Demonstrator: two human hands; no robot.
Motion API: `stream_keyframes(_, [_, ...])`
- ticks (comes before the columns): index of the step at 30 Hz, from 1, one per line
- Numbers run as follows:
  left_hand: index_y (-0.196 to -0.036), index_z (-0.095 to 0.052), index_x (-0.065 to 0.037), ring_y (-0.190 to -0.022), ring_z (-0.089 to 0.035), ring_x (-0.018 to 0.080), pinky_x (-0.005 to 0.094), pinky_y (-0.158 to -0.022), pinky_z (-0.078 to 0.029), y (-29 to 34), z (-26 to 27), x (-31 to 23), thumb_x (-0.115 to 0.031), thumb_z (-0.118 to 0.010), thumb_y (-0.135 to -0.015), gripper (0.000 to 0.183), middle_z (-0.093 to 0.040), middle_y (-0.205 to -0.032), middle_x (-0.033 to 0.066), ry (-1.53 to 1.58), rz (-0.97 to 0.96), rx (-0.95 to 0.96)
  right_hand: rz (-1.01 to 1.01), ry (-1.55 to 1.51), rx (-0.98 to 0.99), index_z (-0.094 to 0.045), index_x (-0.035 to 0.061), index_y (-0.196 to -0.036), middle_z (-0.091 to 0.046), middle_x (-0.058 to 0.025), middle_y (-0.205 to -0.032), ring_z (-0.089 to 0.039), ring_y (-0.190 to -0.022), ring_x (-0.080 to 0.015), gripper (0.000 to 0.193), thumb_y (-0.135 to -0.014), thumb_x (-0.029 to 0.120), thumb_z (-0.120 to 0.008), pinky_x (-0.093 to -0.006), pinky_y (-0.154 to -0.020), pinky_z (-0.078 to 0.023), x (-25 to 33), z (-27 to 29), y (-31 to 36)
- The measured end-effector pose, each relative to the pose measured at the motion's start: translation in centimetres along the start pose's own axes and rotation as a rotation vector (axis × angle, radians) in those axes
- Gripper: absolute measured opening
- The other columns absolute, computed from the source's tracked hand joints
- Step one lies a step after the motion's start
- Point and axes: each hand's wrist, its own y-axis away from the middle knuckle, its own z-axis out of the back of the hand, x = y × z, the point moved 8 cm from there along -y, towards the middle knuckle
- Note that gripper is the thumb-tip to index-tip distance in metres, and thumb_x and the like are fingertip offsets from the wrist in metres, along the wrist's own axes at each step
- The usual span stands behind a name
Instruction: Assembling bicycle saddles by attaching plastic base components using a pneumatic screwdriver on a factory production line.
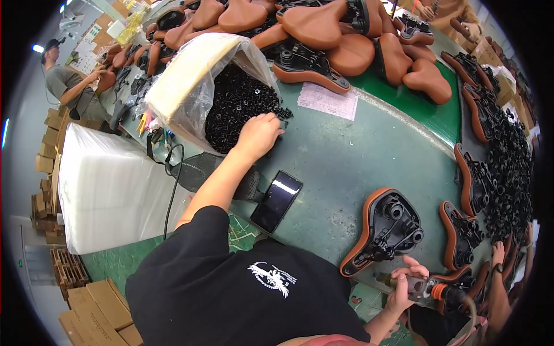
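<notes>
My left hand (pixel 259 136) reaches to the mouth of a tipped carton lined with clear plastic (pixel 186 86). Its fingers are curled closed beside a few loose black parts; whatever they pinch is hidden. Small black hardware pieces (pixel 238 106) fill the carton. Low on the right, my right hand (pixel 407 288) is closed around a grey power screwdriver (pixel 424 290) with an orange ring and a hose. Just above that hand, a brown bicycle saddle (pixel 384 230) lies upside down at the table edge, its black underside and springs showing.
A smartphone (pixel 277 200) lies on the green table (pixel 329 167), nearer me than a paper sheet (pixel 328 101). Brown saddles (pixel 314 26) pile up at the back. More overturned saddles (pixel 476 179) and a black parts heap (pixel 508 179) line the right. Other people work at left and right.
</notes>
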Motion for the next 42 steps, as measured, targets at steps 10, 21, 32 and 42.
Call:
stream_keyframes(10, [-0.101,-0.057,0.0,-0.076,-0.071,0.0179,0.0347,-0.068,-0.058,0.4,-1.7,-4.3,-0.013,-0.062,-0.107,0.016,-0.07,-0.088,0.0099,0.74,0.544,0.0,0.161,-0.038,0.045,-0.05,0.0025,-0.123,-0.06,-0.022,-0.115,-0.06,-0.067,-0.0197,0.035,-0.091,-0.001,-0.064,-0.0357,-0.072,-0.053,2.4,-0.3,0.3])
stream_keyframes(21, [-0.121,-0.069,0.002,-0.088,-0.076,0.0207,0.0358,-0.081,-0.063,6.3,-2.6,-28.4,-0.006,-0.063,-0.107,0.018,-0.075,-0.101,0.0113,2.417,0.41,0.84,0.71,-0.559,0.22,-0.046,0.0074,-0.12,-0.056,-0.0098,-0.106,-0.066,-0.069,-0.0169,0.041,-0.098,0.025,-0.075,-0.0336,-0.064,-0.055,15.0,-8.8,-4.2])
stream_keyframes(32, [-0.113,-0.073,0.004,-0.091,-0.073,0.0204,0.0344,-0.083,-0.06,4.5,-2.0,-30.7,-0.014,-0.067,-0.105,0.021,-0.072,-0.108,0.0135,2.185,0.182,1.053,0.562,-0.305,0.356,-0.047,0.0089,-0.124,-0.057,-0.0114,-0.111,-0.065,-0.07,-0.017,0.034,-0.1,0.02,-0.068,-0.0351,-0.068,-0.054,15.8,-9.5,-4.6])
stream_keyframes(42, [-0.119,-0.07,0.001,-0.103,-0.064,0.0364,0.0433,-0.093,-0.053,-4.2,-1.4,-31.1,-0.028,-0.091,-0.075,0.057,-0.068,-0.109,0.0147,0.755,-0.687,0.026,0.746,0.008,0.304,-0.046,0.0081,-0.131,-0.055,-0.0134,-0.113,-0.063,-0.072,-0.018,0.034,-0.1,0.016,-0.058,-0.0376,-0.069,-0.054,16.4,-6.4,-4.0])
